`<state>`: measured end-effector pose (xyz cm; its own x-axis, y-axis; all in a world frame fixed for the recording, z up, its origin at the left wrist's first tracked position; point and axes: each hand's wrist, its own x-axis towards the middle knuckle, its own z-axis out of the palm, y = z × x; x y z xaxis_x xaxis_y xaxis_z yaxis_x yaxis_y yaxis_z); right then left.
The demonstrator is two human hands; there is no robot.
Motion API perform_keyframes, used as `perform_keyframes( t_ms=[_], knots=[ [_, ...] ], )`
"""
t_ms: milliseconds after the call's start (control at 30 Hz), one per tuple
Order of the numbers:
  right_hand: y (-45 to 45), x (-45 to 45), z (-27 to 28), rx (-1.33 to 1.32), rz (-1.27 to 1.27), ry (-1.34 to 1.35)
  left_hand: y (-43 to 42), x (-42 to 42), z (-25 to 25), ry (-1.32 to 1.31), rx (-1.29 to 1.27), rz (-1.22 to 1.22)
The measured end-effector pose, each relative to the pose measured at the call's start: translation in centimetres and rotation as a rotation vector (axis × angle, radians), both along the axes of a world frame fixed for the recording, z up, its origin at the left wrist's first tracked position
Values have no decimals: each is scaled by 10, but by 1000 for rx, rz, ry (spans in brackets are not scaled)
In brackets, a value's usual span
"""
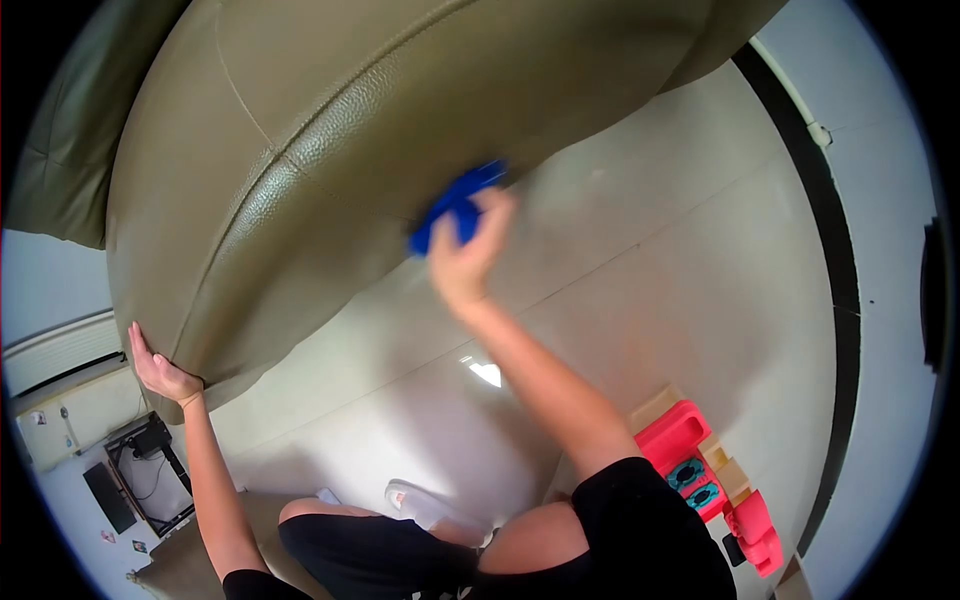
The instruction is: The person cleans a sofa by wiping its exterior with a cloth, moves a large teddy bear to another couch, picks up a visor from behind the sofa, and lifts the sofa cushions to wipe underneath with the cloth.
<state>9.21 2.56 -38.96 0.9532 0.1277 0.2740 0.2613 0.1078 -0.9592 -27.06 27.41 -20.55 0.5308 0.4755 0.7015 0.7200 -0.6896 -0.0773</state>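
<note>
A large olive-brown leather sofa [400,110] fills the upper part of the head view, with seams running along its padded edge. My right hand [468,255] is closed on a blue cloth [462,205], pressed against the lower front of the sofa; hand and cloth are slightly blurred. My left hand [160,368] rests flat against the sofa's left end, fingers stretched out and holding nothing.
Glossy pale floor tiles [640,290] lie below the sofa, bordered on the right by a dark strip [835,230] along the wall. A red toy with teal rings [690,470] stands at lower right. A black-framed stand [150,470] is at lower left. My slipper [425,503] is on the floor.
</note>
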Motion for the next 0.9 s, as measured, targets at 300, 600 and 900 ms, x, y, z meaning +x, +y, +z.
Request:
perform_keyframes(
  t_ms=[300, 600, 900],
  knots=[
    [-44, 133, -20, -75, -495, 76, -45, 34, 29, 171, 12, 34],
    [-50, 193, -45, -11, -397, 145, -136, 296, 29, 171, 91, -297],
    [1, -59, -13, -19, 195, 44, -123, 307, 13, 194, 65, -269]
  ],
)
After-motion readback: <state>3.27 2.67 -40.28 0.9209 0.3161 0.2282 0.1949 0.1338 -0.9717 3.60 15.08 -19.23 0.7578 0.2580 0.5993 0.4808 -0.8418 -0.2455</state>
